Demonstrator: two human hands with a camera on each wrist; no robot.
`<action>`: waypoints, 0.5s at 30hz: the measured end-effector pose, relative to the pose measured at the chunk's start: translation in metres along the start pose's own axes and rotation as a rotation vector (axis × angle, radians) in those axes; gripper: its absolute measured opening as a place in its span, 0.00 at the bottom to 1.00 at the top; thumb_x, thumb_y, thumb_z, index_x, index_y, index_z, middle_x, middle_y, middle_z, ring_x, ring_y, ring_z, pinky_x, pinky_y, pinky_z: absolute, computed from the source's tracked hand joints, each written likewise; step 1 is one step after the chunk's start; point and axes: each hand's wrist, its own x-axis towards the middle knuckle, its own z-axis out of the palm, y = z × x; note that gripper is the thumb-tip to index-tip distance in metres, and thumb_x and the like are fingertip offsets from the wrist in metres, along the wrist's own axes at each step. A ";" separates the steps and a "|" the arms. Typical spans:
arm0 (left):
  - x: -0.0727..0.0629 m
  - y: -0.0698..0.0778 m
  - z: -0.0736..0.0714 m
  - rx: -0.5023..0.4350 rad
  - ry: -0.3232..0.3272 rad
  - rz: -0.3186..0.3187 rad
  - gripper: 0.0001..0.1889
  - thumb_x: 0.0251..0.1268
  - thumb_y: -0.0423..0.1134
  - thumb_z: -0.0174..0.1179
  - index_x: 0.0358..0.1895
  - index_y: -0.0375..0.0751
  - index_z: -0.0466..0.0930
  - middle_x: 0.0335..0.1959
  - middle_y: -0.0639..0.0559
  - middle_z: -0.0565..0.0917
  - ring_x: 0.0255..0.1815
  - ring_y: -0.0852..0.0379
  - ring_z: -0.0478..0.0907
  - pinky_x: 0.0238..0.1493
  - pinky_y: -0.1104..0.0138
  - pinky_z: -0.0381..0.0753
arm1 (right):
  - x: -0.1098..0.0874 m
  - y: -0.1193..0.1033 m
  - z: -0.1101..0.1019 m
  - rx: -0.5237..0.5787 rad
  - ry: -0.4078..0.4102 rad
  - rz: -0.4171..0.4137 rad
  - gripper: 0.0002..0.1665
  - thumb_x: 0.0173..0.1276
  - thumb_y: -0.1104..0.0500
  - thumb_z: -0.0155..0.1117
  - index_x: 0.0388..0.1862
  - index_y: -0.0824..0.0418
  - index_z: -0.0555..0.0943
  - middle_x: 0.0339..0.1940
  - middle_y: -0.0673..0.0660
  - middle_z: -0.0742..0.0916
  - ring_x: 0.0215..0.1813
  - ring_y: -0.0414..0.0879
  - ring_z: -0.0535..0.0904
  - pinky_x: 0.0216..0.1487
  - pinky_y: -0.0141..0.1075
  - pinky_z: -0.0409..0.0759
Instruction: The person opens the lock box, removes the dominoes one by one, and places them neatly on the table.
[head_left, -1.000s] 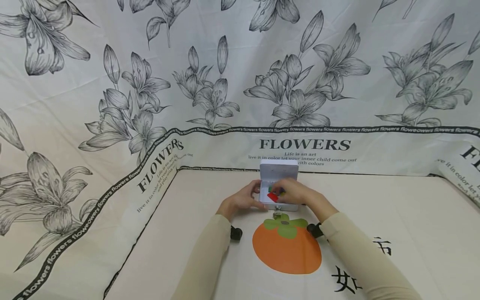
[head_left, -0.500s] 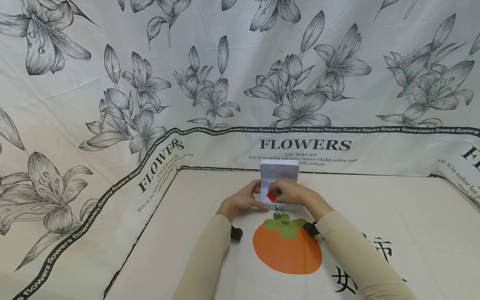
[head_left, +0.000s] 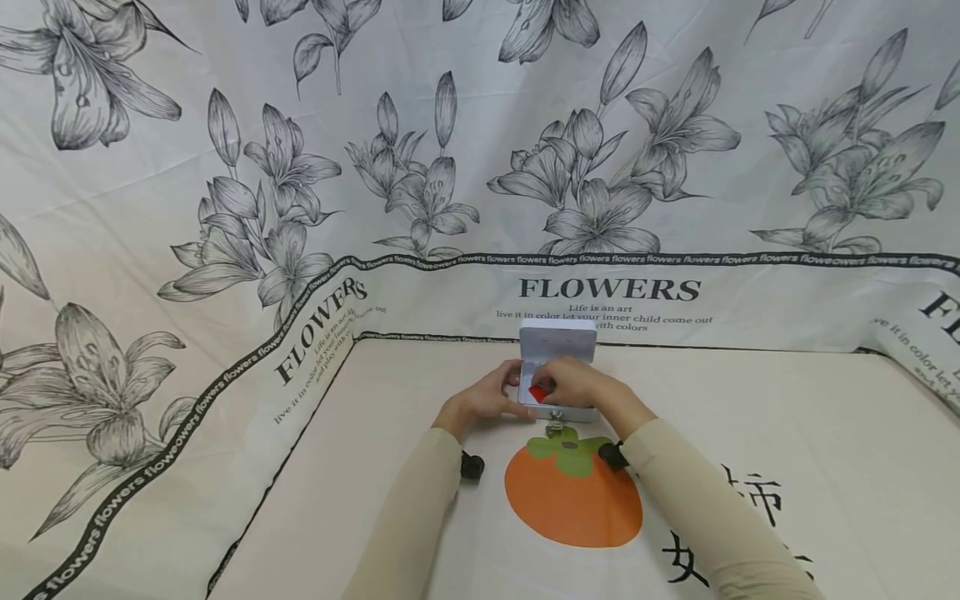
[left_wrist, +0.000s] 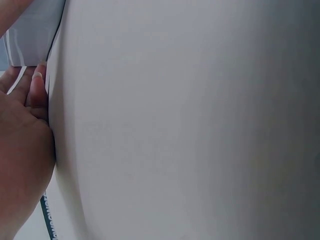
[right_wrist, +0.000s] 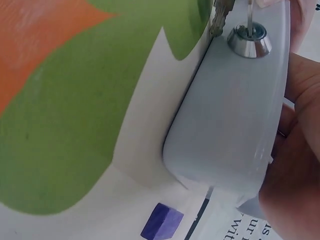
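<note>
A small pale grey cash box (head_left: pixel 577 412) stands with its lid (head_left: pixel 558 340) raised. A key (right_wrist: pixel 250 12) sits in its front lock, and another key (right_wrist: pixel 220 17) hangs beside it. My left hand (head_left: pixel 491 396) grips the box's left side, thumb toward the front and fingers along the side. My right hand (head_left: pixel 577 383) reaches down into the box, its fingertips pinching a red block (head_left: pixel 537 393) whose exact shape is partly covered. That hand hides most of the box's inside. In the right wrist view, its fingers bend over the box's rim.
A purple block (right_wrist: pixel 162 221) lies on the cloth near the box in the right wrist view. The tablecloth (head_left: pixel 390 433) carries a printed orange persimmon (head_left: pixel 573 500) in front of the box. Behind stands a flower-printed curtain (head_left: pixel 420 300).
My right hand has shifted slightly left inside the box, taking the red block with it. Green and blue bits seen beside it earlier are now hidden. The left hand stays still.
</note>
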 end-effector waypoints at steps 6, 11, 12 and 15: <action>-0.001 -0.001 0.001 0.019 0.001 -0.002 0.50 0.50 0.35 0.80 0.77 0.52 0.61 0.59 0.51 0.74 0.61 0.53 0.68 0.66 0.58 0.65 | 0.003 -0.003 0.003 -0.001 -0.010 -0.004 0.13 0.63 0.62 0.75 0.46 0.64 0.87 0.29 0.49 0.85 0.33 0.41 0.75 0.38 0.36 0.75; -0.001 0.000 0.001 0.019 0.003 -0.007 0.50 0.50 0.35 0.80 0.77 0.52 0.61 0.60 0.51 0.73 0.61 0.53 0.68 0.66 0.58 0.66 | 0.003 -0.002 0.005 -0.003 -0.018 0.024 0.09 0.65 0.62 0.74 0.43 0.61 0.86 0.28 0.48 0.83 0.32 0.41 0.74 0.38 0.36 0.75; -0.001 0.001 0.002 0.016 0.006 -0.009 0.50 0.50 0.35 0.79 0.77 0.52 0.61 0.60 0.51 0.73 0.61 0.53 0.68 0.66 0.57 0.66 | 0.003 -0.001 0.005 0.001 -0.015 0.028 0.09 0.66 0.62 0.73 0.43 0.61 0.85 0.28 0.48 0.83 0.32 0.41 0.74 0.38 0.36 0.75; -0.001 0.002 0.002 0.013 0.012 -0.013 0.50 0.50 0.35 0.80 0.77 0.53 0.61 0.61 0.51 0.73 0.62 0.53 0.67 0.67 0.57 0.65 | 0.000 -0.001 0.004 0.029 0.018 0.030 0.11 0.66 0.62 0.72 0.46 0.61 0.84 0.29 0.49 0.83 0.33 0.41 0.76 0.39 0.38 0.76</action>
